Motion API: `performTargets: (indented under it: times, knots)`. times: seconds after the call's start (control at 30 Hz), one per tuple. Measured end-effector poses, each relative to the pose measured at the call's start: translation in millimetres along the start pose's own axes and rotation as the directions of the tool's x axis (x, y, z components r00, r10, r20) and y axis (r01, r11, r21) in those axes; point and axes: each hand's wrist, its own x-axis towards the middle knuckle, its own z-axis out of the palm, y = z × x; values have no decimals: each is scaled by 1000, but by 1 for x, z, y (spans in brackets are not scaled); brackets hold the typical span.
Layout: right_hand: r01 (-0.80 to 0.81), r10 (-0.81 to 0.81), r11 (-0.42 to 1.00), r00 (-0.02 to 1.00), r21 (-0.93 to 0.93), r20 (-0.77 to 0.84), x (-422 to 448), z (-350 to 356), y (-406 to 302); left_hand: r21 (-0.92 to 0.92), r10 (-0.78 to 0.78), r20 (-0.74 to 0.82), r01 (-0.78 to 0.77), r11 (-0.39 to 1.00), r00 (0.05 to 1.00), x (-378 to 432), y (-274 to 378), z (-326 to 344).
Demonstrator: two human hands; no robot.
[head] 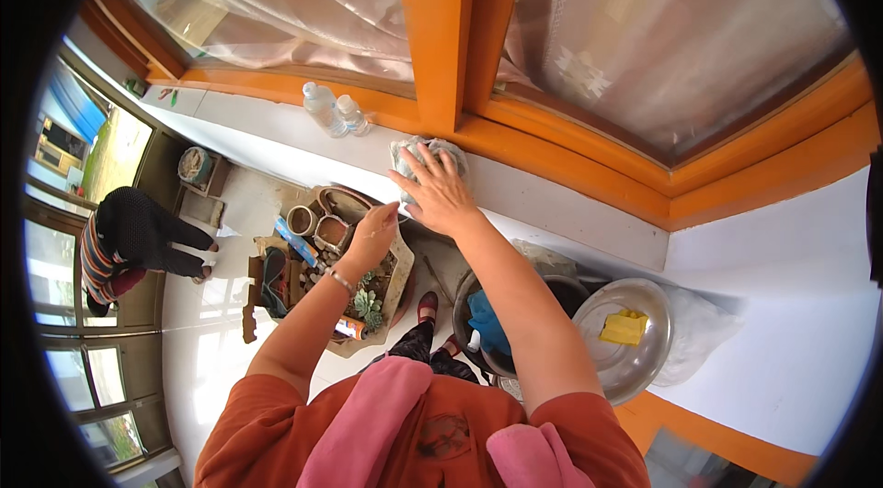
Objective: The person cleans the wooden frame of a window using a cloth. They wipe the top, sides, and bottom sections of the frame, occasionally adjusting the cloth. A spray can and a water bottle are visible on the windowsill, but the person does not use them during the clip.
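Observation:
My right hand lies with spread fingers on a crumpled greyish cloth, pressing it on the white window sill. Just left of it, my left hand is raised above the planter by the sill's front edge, its fingers curled; whether anything small is in it cannot be told. On the sill, left of the cloth, two clear plastic bottles with white caps stand side by side, a larger bottle and a smaller bottle. Behind the sill runs an orange window frame with curtains behind the glass.
Below my left arm is a planter with succulents, pots and a cardboard box. At right stand a black bucket with a blue bag and a metal basin holding a yellow cloth. Another person bends at far left.

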Motion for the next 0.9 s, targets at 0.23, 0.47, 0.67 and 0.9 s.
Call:
performTargets:
  times: [0.23, 0.47, 0.67, 0.9]
  knots:
    - [-110, 108, 993, 993, 42, 49, -1, 26, 24, -127, -140, 80, 150, 980, 987, -30, 11, -27]
    - [-258, 263, 961, 964, 101, -43, -88, -5, 78, -109, 80, 28, -76, 991, 996, 0, 36, -23]
    - [-423, 424, 905, 890, 46, -169, -185, -45, 121, -18, 267, 99, -267, 964, 959, 30, 86, 3]
    - [-656, 621, 755, 704, 19, -345, -291, -84, 158, 138, 551, 88, -558, 819, 830, 71, 108, 55]
